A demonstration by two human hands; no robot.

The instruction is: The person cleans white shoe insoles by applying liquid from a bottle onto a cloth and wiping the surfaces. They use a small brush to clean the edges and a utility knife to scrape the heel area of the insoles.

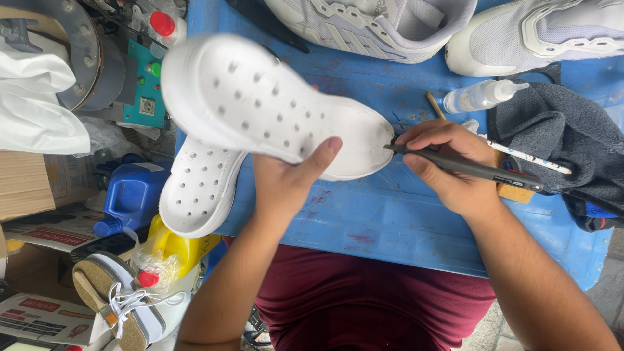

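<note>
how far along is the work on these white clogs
Done: hard to tell; no finished marks show clearly on either shoe. In hand: the left hand holds up one white clog while the right hand presses a dark pen-like tool to its edge. Left: the second clog lies untouched on the blue table.

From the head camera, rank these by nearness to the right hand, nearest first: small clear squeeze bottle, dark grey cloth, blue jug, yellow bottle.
From the right hand:
1. Dark grey cloth, just to its right; the small clear squeeze bottle, just above, is too close to call.
2. Blue jug, far left, off the table.
3. Yellow bottle, lower left; roughly level with the jug.
</note>
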